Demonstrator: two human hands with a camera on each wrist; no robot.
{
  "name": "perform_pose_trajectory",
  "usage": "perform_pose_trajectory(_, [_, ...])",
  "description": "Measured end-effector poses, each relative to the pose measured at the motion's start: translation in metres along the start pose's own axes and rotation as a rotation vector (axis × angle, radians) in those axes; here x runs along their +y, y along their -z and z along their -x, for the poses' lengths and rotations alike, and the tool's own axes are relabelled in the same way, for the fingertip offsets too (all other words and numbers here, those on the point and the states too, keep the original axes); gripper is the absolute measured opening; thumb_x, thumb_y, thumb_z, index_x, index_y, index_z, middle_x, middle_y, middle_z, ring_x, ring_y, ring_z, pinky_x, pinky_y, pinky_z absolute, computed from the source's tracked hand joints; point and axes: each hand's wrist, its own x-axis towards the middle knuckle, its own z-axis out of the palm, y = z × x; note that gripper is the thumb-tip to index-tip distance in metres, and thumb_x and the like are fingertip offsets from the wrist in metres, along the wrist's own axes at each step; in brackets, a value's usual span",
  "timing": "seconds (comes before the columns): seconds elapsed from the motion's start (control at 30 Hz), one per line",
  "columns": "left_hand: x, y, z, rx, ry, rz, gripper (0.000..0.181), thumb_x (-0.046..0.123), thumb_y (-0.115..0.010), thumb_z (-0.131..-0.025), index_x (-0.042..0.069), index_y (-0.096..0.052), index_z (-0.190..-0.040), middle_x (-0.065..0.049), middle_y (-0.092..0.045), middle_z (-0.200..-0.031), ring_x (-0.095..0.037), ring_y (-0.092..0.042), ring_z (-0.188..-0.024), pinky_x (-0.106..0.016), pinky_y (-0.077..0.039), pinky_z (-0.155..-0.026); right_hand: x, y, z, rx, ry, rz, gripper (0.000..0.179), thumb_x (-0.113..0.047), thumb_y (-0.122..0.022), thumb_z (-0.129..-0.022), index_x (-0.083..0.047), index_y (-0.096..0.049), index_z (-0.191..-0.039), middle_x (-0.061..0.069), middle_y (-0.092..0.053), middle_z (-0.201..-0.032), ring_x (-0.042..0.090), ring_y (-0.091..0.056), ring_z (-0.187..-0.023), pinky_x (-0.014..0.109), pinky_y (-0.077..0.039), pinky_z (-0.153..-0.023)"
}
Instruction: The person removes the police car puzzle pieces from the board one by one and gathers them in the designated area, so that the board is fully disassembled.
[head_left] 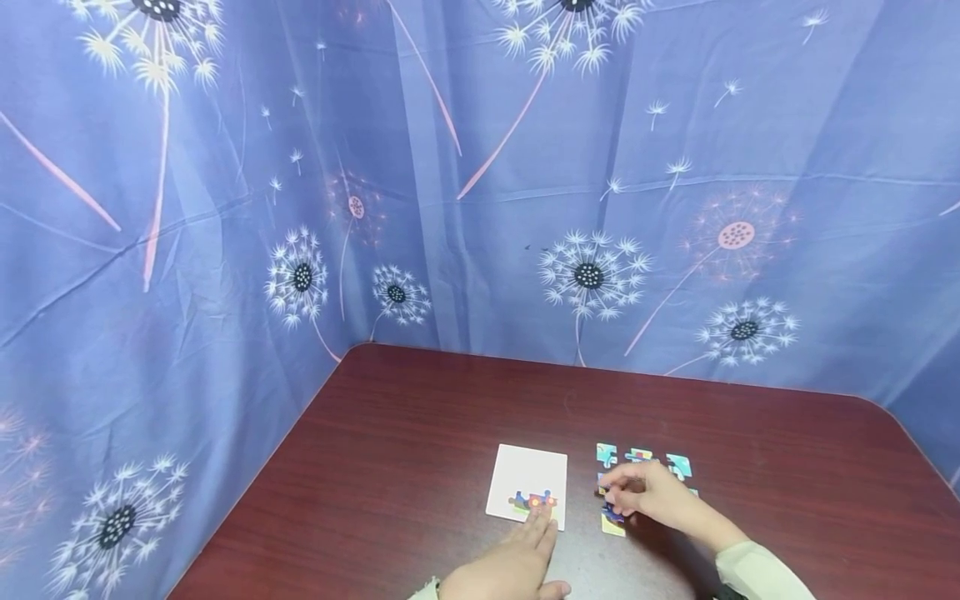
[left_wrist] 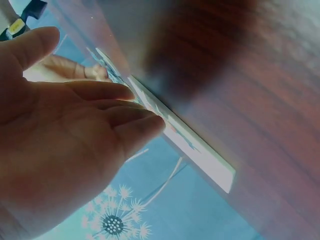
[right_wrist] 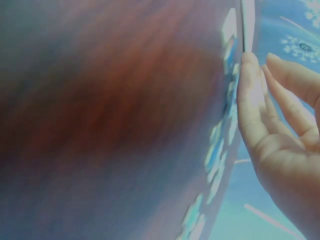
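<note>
My left hand lies with straight fingers across the lower edge of a white square puzzle board. Its fingertips touch the joined jigsaw pieces there; the left wrist view shows the board edge-on under the fingers. Over the loose jigsaw pieces to the right, my right hand has its fingers bent and its thumb near them. In the right wrist view, a gap shows between the right hand's fingertips, with no piece visible in it. A blue and yellow piece lies just below this hand, which partly hides other pieces.
Further loose jigsaw pieces lie on the dark red wooden table, among them a light blue one and another light blue one. A blue curtain with dandelion prints hangs along the table's left and far edges.
</note>
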Motion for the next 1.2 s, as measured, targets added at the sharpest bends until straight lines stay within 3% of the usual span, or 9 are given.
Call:
perform_pose_trajectory(0.27, [0.008,0.000,-0.002,-0.043,-0.035,-0.002,0.073,0.053,-0.044,-0.096,0.000,-0.037,-0.146,-0.014,-0.026,-0.156,-0.024,-0.021,-0.144,-0.033,-0.028,-0.113,-0.014,-0.011,-0.028,-0.004,0.065,0.059,0.023,-0.009,-0.064,-0.091,0.007,-0.067,-0.107,0.016,-0.069,-0.094,0.017,-0.065,-0.070,0.033,-0.057,-0.061])
perform_pose_trajectory(0.43, [0.011,-0.005,-0.007,-0.047,-0.036,-0.051,0.073,0.055,-0.042,-0.096,0.001,-0.039,-0.145,-0.013,-0.027,-0.155,-0.024,-0.023,-0.144,-0.032,-0.029,-0.113,-0.020,-0.022,-0.046,-0.031,0.115,0.100,0.021,-0.011,-0.062,-0.093,0.004,-0.068,-0.108,0.016,-0.070,-0.098,0.011,-0.064,-0.075,0.024,-0.053,-0.062])
perform_pose_trajectory(0.63, [0.010,-0.007,-0.011,-0.029,-0.063,-0.078,0.074,0.054,-0.041,-0.097,-0.002,-0.038,-0.144,-0.017,-0.028,-0.154,-0.025,-0.024,-0.144,-0.031,-0.029,-0.112,-0.025,-0.038,-0.067,-0.103,0.186,0.099,0.020,-0.005,-0.061,-0.093,0.006,-0.068,-0.108,0.019,-0.070,-0.101,0.025,-0.068,-0.091,0.023,-0.053,-0.076])
perform_pose_trajectory(0.77, [0.009,-0.008,-0.011,-0.009,-0.085,-0.103,0.074,0.054,-0.040,-0.098,-0.004,-0.038,-0.144,-0.018,-0.030,-0.153,-0.025,-0.024,-0.143,-0.030,-0.028,-0.113,-0.024,-0.047,-0.076,-0.132,0.175,0.089,0.018,-0.003,-0.061,-0.092,0.006,-0.068,-0.107,0.019,-0.070,-0.101,0.028,-0.068,-0.090,0.022,-0.053,-0.076])
perform_pose_trajectory(1.2, [0.009,-0.007,-0.010,0.001,-0.077,-0.110,0.072,0.052,-0.044,-0.097,-0.004,-0.039,-0.143,-0.017,-0.032,-0.152,-0.024,-0.026,-0.143,-0.029,-0.027,-0.113,-0.022,-0.061,-0.083,-0.187,0.138,0.105,0.017,0.003,-0.066,-0.085,0.005,-0.070,-0.102,0.011,-0.068,-0.089,0.007,-0.060,-0.075,0.021,-0.052,-0.070])
